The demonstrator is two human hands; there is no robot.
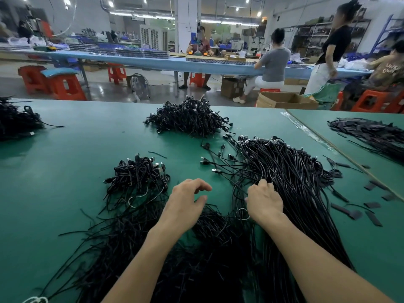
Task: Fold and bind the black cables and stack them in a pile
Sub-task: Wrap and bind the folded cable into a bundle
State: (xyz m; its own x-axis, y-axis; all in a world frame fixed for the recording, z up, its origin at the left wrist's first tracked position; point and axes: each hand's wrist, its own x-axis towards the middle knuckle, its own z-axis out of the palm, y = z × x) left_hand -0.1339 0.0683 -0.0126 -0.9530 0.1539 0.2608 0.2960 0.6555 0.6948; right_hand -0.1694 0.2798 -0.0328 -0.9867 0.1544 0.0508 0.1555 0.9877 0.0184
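I see the left hand [185, 200] hovering over the green table [65, 182] at centre, fingers loosely curled and holding nothing. The right hand [263, 201] is just to its 3 o'clock, with its fingers bent down into the left edge of the long sheaf of loose black cables [293, 171]. The fingertips are buried among the strands, so I cannot tell whether they pinch one. That sheaf fans from 5 o'clock up toward 1 o'clock, with its plugs at the far end. A small pile of folded black cables [140, 173] lies at 10 o'clock of the left hand, and a larger heap of bundled black cables [188, 119] sits at 12 o'clock (well apart from both hands). Flat black strips [354, 214] are scattered at 3 o'clock.
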